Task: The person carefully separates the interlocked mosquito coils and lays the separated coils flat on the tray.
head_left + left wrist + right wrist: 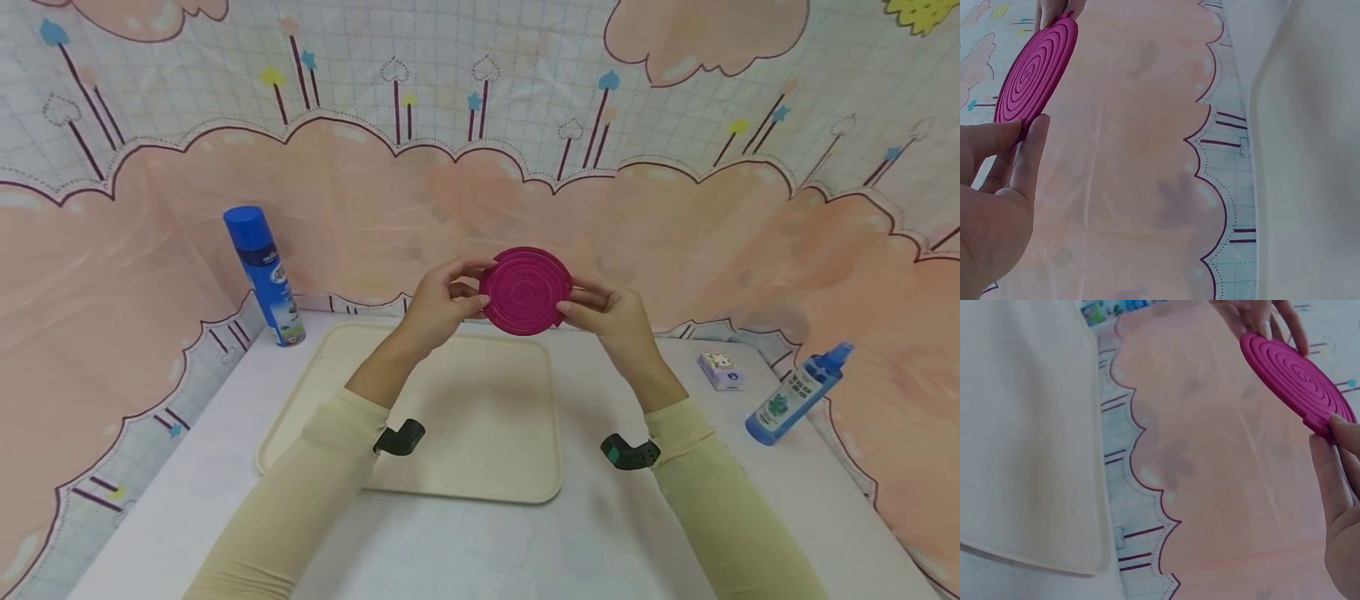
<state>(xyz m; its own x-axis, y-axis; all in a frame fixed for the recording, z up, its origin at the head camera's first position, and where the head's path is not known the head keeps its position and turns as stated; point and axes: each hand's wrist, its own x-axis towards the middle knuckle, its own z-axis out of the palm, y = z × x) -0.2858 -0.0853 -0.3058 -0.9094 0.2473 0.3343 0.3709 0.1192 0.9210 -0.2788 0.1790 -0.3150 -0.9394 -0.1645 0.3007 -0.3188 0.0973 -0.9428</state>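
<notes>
A round magenta coaster (525, 292) with raised spiral ridges is held up over the back of the table, its ridged face showing in the head view. My left hand (442, 302) pinches its left edge between thumb and fingers. At the opposite edge, my right hand (611, 317) pinches it the same way. The left wrist view shows the coaster (1036, 72) edge-on and tilted, with the left thumb on its ridged side. A small tab sticks out at the rim close to the right hand's fingertips (1325, 453).
Below the hands lies a cream tray (480, 492) on the white table (420, 550). A blue spray can (266, 279) stands at the back left. On the right are a small purple-and-white box (722, 372) and a blue spray bottle (798, 396). A patterned cloth (375, 217) hangs behind.
</notes>
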